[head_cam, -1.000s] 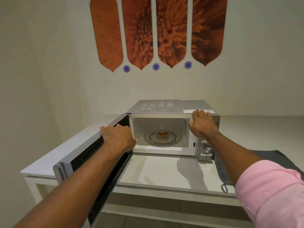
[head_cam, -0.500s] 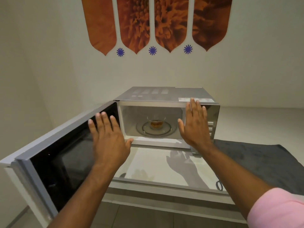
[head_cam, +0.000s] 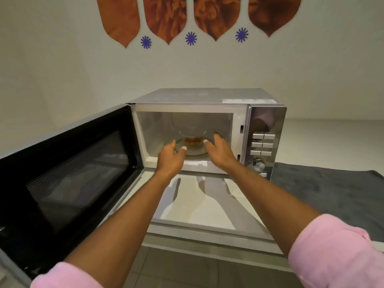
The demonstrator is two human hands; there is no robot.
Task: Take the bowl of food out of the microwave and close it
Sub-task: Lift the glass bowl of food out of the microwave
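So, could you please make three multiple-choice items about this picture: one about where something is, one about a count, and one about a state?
1. Where is the glass bowl?
A. on the grey cloth
B. on the turntable inside the microwave
C. on top of the microwave

2. How many blue star marks are on the wall?
A. one
B. three
C. five

3. What is the state of the microwave door?
A. swung open to the left
B. shut
C. taken off

Answers:
1. B, the bowl stands in the cavity of the microwave, between the left hand and the right hand.
2. B, three sit below the orange panels.
3. A, its dark inner window faces the camera.
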